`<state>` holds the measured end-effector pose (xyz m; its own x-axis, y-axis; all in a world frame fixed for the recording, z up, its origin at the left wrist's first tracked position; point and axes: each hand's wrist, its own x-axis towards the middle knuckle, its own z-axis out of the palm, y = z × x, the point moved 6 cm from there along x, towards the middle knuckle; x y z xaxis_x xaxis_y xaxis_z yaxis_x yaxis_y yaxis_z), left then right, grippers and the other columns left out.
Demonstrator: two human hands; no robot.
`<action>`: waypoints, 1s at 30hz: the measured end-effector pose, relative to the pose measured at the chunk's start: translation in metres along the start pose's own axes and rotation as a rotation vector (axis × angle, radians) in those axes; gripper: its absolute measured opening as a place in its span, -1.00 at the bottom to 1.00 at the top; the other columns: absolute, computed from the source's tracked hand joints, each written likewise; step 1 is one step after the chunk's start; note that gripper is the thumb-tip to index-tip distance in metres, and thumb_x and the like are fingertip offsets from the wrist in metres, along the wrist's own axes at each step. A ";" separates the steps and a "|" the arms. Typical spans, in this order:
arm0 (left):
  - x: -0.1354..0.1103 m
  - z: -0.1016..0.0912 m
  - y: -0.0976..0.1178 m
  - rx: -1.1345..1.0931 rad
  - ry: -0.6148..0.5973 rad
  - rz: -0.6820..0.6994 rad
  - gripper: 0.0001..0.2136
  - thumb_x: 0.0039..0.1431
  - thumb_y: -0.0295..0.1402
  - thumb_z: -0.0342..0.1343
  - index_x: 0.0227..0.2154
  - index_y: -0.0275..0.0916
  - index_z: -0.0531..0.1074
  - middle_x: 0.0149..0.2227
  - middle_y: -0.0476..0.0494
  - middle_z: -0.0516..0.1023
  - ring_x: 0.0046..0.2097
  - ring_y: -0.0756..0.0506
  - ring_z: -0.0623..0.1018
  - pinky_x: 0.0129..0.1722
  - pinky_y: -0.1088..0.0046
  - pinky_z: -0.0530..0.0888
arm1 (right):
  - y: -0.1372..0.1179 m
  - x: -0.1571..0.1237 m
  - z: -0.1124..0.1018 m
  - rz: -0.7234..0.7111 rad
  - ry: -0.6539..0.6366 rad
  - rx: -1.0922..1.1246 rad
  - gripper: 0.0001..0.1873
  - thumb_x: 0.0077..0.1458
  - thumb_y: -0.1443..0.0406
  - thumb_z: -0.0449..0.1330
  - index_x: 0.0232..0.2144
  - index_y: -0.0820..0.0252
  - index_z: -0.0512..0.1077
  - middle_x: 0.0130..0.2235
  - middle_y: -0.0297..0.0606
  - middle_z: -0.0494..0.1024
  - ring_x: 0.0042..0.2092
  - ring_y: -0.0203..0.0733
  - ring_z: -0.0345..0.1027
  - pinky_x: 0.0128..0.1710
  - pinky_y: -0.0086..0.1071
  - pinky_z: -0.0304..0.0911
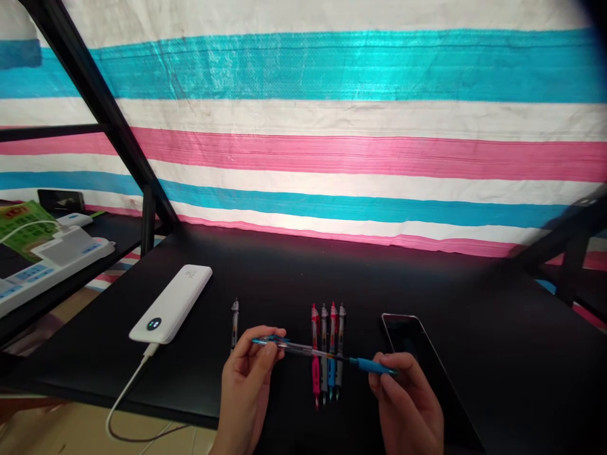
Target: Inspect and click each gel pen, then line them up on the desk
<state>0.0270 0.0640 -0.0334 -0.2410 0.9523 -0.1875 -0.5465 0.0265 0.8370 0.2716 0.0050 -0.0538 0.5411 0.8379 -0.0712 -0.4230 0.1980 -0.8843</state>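
Note:
My left hand [253, 382] pinches the clear barrel [298, 347] of a ballpoint pen near its blue clip end. In my right hand [408, 398], the fingertips close on the pen's blue grip section [372, 365]. A thin dark refill [340, 357] shows between the barrel and the grip, so the two parts look drawn apart. Under the pen, several click pens [315, 366] lie side by side on the black table, with pink, grey and blue grips. Another clear pen [235, 322] lies just beyond my left hand, its lower end hidden.
A white power bank [173, 306] with a lit display and a plugged-in white cable [116, 404] lies at left. Beside my right hand is a dark phone [427, 354]. A power strip [61, 265] rests on the far-left surface. Black frame bars and a striped sheet [332, 151] bound the table.

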 end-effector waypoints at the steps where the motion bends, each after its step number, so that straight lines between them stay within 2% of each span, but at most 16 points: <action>1: 0.000 0.000 0.000 0.006 -0.001 0.002 -0.67 -0.13 -0.19 0.59 -0.32 -0.21 0.69 -0.25 -0.14 0.74 -0.31 -0.01 0.63 -0.24 0.61 0.59 | -0.001 -0.002 0.003 -0.003 0.010 -0.002 -0.68 -0.04 0.07 0.56 -0.35 0.07 0.60 -0.30 -0.39 0.45 -0.36 -0.41 0.34 -0.33 -0.62 0.33; 6: -0.002 0.004 0.000 0.072 -0.045 0.020 -0.68 -0.12 -0.18 0.58 -0.33 -0.20 0.69 -0.26 -0.16 0.74 -0.28 -0.06 0.64 -0.25 0.55 0.59 | -0.005 -0.011 0.017 -0.024 -0.032 -0.188 -0.71 0.07 0.03 0.49 -0.29 0.03 0.59 -0.24 -0.35 0.51 -0.29 -0.33 0.45 -0.25 -0.58 0.39; 11: -0.002 0.008 0.002 0.167 -0.122 0.031 -0.71 -0.06 -0.15 0.55 -0.34 -0.20 0.68 -0.27 -0.18 0.74 -0.22 -0.13 0.67 -0.21 0.51 0.60 | -0.006 -0.017 0.035 -0.185 -0.237 -0.430 -0.83 0.26 0.11 0.33 -0.23 0.04 0.59 -0.31 -0.30 0.57 -0.29 -0.23 0.52 -0.26 -0.49 0.39; 15: -0.002 0.007 0.001 0.178 -0.138 0.014 -0.72 -0.04 -0.16 0.54 -0.34 -0.21 0.67 -0.26 -0.20 0.75 -0.22 -0.15 0.69 -0.19 0.48 0.60 | -0.007 -0.015 0.037 -0.214 -0.242 -0.526 -0.83 0.30 0.11 0.28 -0.19 0.04 0.58 -0.31 -0.30 0.61 -0.33 -0.23 0.52 -0.28 -0.48 0.38; 17: -0.002 0.007 0.001 0.179 -0.150 0.012 -0.72 -0.04 -0.16 0.54 -0.34 -0.20 0.67 -0.27 -0.20 0.75 -0.21 -0.15 0.69 -0.19 0.48 0.59 | -0.009 -0.013 0.037 -0.199 -0.261 -0.585 -0.75 0.33 0.08 0.24 -0.30 0.07 0.57 -0.39 -0.32 0.58 -0.39 -0.23 0.47 -0.34 -0.48 0.34; 20: -0.002 0.007 -0.001 0.156 -0.153 0.006 -0.71 -0.05 -0.16 0.54 -0.34 -0.20 0.67 -0.29 -0.19 0.75 -0.21 -0.15 0.69 -0.19 0.48 0.59 | -0.010 -0.012 0.042 -0.206 -0.336 -0.660 -0.51 0.39 0.04 0.13 -0.53 0.12 0.48 -0.51 -0.34 0.47 -0.45 -0.25 0.37 -0.41 -0.47 0.26; 21: -0.002 0.006 -0.001 0.144 -0.147 0.005 -0.71 -0.06 -0.17 0.54 -0.34 -0.20 0.67 -0.29 -0.19 0.75 -0.21 -0.15 0.69 -0.19 0.48 0.59 | -0.010 -0.012 0.043 -0.209 -0.342 -0.663 -0.51 0.39 0.02 0.12 -0.51 0.11 0.51 -0.51 -0.34 0.47 -0.46 -0.25 0.37 -0.41 -0.46 0.26; 23: -0.001 0.004 -0.002 0.119 -0.132 0.009 -0.72 -0.06 -0.18 0.55 -0.33 -0.20 0.67 -0.28 -0.19 0.75 -0.22 -0.13 0.68 -0.19 0.49 0.59 | -0.007 -0.012 0.042 -0.213 -0.311 -0.639 -0.63 0.34 -0.03 0.18 -0.22 0.08 0.62 -0.44 -0.33 0.55 -0.42 -0.21 0.44 -0.41 -0.44 0.29; 25: 0.001 0.002 -0.003 0.101 -0.131 0.007 -0.72 -0.06 -0.20 0.55 -0.33 -0.21 0.68 -0.27 -0.20 0.76 -0.26 -0.10 0.67 -0.20 0.50 0.58 | -0.005 -0.014 0.040 -0.227 -0.250 -0.608 -0.54 0.27 -0.03 0.27 0.09 0.05 0.53 -0.32 -0.30 0.63 -0.37 -0.18 0.49 -0.41 -0.43 0.32; 26: 0.002 0.001 -0.003 0.096 -0.130 0.006 -0.73 -0.05 -0.21 0.55 -0.33 -0.21 0.68 -0.26 -0.20 0.76 -0.28 -0.08 0.66 -0.21 0.51 0.58 | -0.005 -0.015 0.039 -0.238 -0.221 -0.592 -0.53 0.25 -0.01 0.31 0.11 0.05 0.50 -0.29 -0.30 0.64 -0.36 -0.18 0.50 -0.41 -0.43 0.33; 30: 0.006 -0.002 -0.004 0.098 -0.127 0.015 -0.75 -0.01 -0.22 0.53 -0.31 -0.21 0.69 -0.25 -0.21 0.76 -0.30 -0.06 0.64 -0.21 0.53 0.57 | -0.006 -0.015 0.036 -0.248 -0.197 -0.595 -0.80 0.25 0.09 0.33 -0.22 0.07 0.54 -0.38 -0.34 0.60 -0.43 -0.24 0.44 -0.37 -0.44 0.35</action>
<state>0.0264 0.0684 -0.0392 -0.1417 0.9834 -0.1133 -0.4614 0.0356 0.8865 0.2397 0.0099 -0.0306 0.4042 0.8921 0.2019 0.1994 0.1295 -0.9713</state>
